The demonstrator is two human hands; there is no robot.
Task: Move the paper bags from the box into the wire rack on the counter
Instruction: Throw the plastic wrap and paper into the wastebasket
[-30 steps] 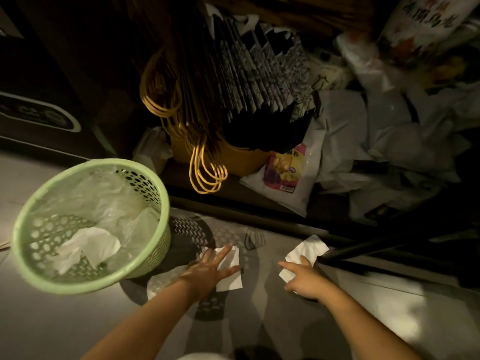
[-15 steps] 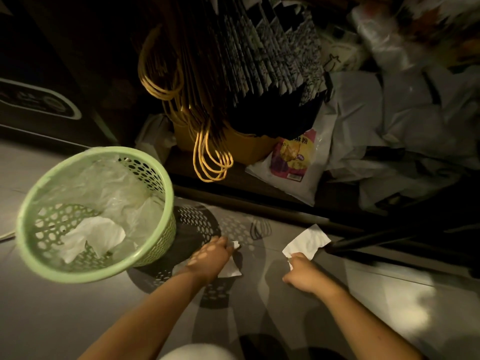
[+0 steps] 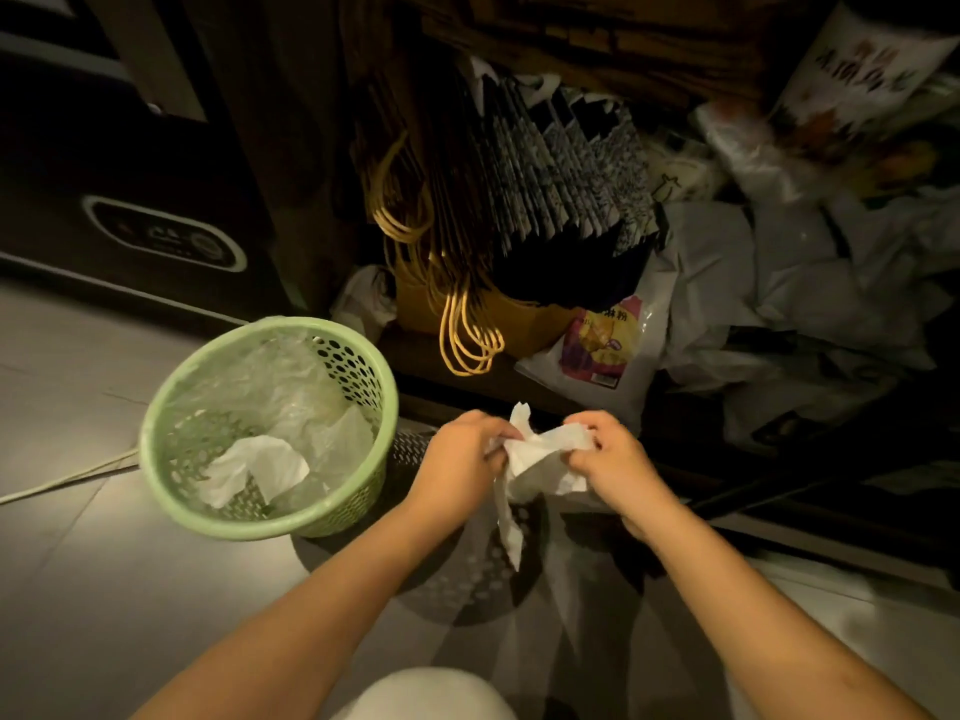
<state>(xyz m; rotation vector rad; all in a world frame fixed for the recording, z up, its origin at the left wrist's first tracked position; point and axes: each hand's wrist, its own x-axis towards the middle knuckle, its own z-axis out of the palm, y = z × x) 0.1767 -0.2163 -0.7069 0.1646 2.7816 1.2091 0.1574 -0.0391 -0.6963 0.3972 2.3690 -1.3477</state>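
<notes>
A row of dark patterned paper bags with yellow cord handles stands upright in a yellow box under the counter. Below them, above the floor, my left hand and my right hand are held close together. Both grip crumpled white tissue paper, and a strip of it hangs down between them. No wire rack is in view.
A green perforated waste basket with a clear liner and white tissue inside stands on the grey floor just left of my hands. A white printed pouch leans by the box. Crumpled white plastic bags fill the right side.
Each hand picked a white tissue off the floor. They have lifted the tissues and brought them together into one bunch. The camera view has tilted up a little.
</notes>
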